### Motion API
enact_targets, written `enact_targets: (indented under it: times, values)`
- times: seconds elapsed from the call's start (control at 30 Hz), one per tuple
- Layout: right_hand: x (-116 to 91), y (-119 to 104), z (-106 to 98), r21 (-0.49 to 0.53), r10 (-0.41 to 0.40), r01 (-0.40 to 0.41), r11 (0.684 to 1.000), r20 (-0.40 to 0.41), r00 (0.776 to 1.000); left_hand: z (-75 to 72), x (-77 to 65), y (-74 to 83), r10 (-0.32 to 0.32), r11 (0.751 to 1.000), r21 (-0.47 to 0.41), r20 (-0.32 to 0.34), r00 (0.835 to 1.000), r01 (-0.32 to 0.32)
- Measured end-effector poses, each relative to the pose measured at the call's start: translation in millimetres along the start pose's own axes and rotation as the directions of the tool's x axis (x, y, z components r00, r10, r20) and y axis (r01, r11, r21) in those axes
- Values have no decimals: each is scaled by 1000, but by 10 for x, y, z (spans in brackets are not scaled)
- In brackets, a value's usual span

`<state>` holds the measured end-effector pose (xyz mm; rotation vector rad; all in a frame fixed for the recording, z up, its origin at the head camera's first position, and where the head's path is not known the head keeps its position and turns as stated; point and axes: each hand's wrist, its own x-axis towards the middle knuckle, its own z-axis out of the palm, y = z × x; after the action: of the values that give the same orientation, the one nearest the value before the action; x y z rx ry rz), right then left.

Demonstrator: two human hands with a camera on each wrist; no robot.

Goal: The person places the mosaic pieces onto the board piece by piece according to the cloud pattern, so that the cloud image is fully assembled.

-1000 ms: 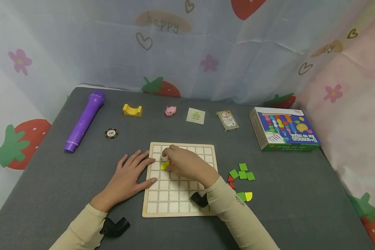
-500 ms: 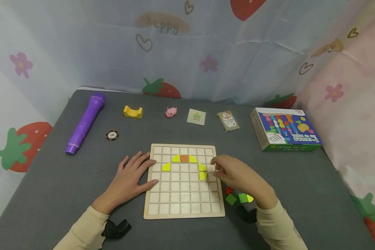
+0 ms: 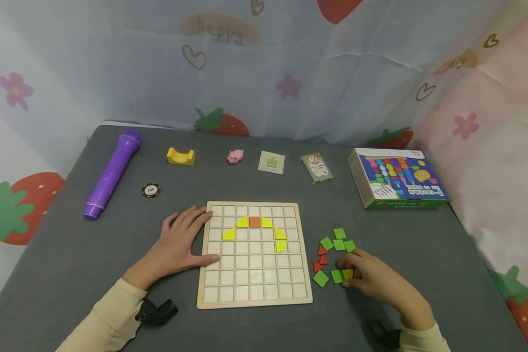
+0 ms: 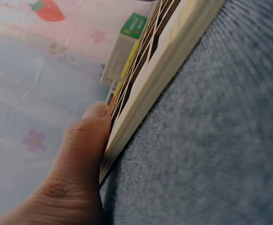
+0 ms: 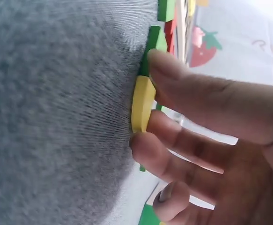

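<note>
My left hand [image 3: 172, 248] lies with spread fingers at the left edge of the wooden grid board [image 3: 248, 305]; in the left wrist view, the thumb [image 4: 82, 140] touches the board's side. To the right of the board, my right hand [image 3: 374, 275] has its thumb and fingertips about a yellow quarter-round tile [image 3: 348, 274] on the table. That tile [image 5: 143, 103] abuts a green square tile [image 5: 151, 49] in the right wrist view. On the board, several yellow quarter-round tiles [image 3: 280, 246] and an orange square tile [image 3: 254, 222] form a partial arch.
Several green tiles [image 3: 339, 245] and red triangles [image 3: 323, 259] lie right of the board. Farther back are a purple microphone [image 3: 112, 175], poker chip [image 3: 151, 190], yellow block [image 3: 180, 157], pink pig [image 3: 235, 156], picture card [image 3: 271, 162], card pack [image 3: 316, 168] and game box [image 3: 398, 178].
My right hand has moved from the board's upper left to the loose tiles at right, leaving a yellow tile on the grid. My left hand stays at the board's edge.
</note>
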<state>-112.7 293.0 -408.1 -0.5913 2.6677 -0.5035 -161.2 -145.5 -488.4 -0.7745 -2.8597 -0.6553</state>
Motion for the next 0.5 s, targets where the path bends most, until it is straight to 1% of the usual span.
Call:
enact_targets:
  times: [0.13,0.37,0.5]
  values:
    - [8,18,35,-13,-22,21,1000,-23,999,1,-19,-13,-4,1000,-4,-3,1000,4]
    - [11,17,42,24,31,-30,999,-20,999,16,-28,-11,0,1000,-14,-26,1000,-1]
    - [-3,22,44,24,33,-33,999,-30,999,18,-17,-23,7,1000,-10,-39,999,-8]
